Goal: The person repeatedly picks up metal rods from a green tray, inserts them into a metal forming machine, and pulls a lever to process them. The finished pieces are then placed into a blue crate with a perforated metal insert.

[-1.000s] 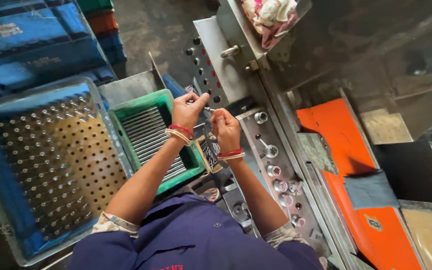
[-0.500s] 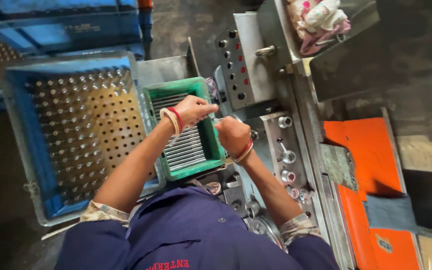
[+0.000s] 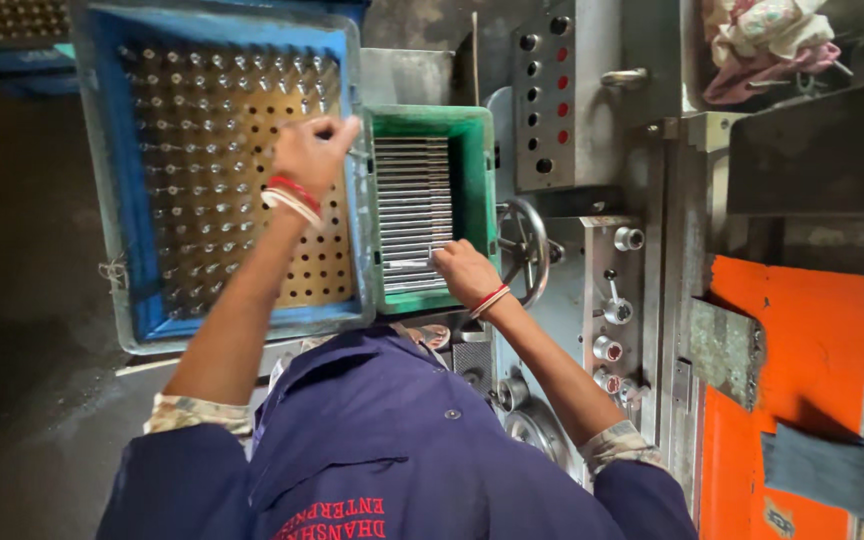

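Observation:
My left hand (image 3: pixel 310 155) is closed on a thin metal rod and hovers over the perforated board (image 3: pixel 214 215) inside the blue crate (image 3: pixel 118 200), near its right edge. Many holes of that board hold upright rods. My right hand (image 3: pixel 462 273) reaches into the green tray (image 3: pixel 483 170), its fingers pinching one rod from the row of metal rods (image 3: pixel 412 195) lying side by side. Both wrists wear red and white bangles.
Right of the tray stands a grey machine with a handwheel (image 3: pixel 526 250), knobs and a button panel (image 3: pixel 552 100). A bundle of cloth (image 3: pixel 762 40) lies on top at the far right. An orange panel (image 3: pixel 802 340) sits at the right.
My left hand has swung left from the green tray to over the blue crate's board. My right hand has come down into the green tray onto the rods.

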The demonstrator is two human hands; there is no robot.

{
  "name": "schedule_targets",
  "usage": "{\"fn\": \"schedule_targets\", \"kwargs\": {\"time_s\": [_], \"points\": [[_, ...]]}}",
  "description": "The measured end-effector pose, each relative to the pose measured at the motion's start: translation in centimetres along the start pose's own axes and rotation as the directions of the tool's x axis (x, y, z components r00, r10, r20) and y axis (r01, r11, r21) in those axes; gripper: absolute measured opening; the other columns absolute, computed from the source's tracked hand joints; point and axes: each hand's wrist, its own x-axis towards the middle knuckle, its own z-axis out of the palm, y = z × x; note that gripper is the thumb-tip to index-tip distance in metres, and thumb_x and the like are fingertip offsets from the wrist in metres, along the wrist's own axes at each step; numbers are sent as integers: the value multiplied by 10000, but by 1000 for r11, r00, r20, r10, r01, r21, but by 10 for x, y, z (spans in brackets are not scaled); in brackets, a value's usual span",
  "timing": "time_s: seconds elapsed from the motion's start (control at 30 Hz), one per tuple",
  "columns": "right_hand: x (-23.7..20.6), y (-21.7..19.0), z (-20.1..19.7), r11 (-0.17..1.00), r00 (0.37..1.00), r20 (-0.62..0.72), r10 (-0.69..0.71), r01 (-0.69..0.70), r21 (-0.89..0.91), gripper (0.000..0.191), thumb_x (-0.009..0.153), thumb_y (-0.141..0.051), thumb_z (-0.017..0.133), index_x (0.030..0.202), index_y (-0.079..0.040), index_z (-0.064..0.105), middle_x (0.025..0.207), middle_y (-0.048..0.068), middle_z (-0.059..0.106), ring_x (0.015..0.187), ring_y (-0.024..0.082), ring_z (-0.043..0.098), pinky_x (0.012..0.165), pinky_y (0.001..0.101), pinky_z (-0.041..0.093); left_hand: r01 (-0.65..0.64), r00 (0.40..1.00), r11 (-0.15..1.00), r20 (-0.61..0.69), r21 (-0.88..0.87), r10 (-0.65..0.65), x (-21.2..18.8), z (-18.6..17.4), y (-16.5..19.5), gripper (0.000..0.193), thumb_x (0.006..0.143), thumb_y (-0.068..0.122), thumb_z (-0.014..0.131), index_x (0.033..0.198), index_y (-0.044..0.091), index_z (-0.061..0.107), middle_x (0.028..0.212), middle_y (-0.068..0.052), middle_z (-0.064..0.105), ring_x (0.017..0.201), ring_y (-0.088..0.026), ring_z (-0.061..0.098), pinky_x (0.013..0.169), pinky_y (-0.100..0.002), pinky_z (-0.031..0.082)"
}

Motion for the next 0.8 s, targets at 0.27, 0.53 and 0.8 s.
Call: {"fn": "schedule_targets", "kwargs": {"time_s": [0.27,0.53,0.8], "points": [[4,1,40,999,998,60,-29,27,28,95,849,-103,672,934,-62,674,913,132,635,948,335,644,843,437,527,99,952,829,189,550,-240,-2,-29,-39,359,916,423,694,982,87,803,1027,-218,736,926,-421,689,830,-518,540],[-24,-12,20,969,971,-155,184,-153,194,153,863,-121,707,989,-38,682,903,147,636,903,365,644,778,448,516,-30,968,619,179,785,-179,85,14,-38,201,964,157,609,1052,85,775,1135,-192,735,1059,-380,713,847,-501,575],[-60,-13,25,944,919,-292,266,-186,274,134,873,-110,733,977,-61,664,883,134,640,839,351,658,725,431,522,62,943,578,142,814,-301,92,4,-39,223,990,185,614,1088,81,785,1168,-201,721,1062,-395,709,826,-512,590]]}}
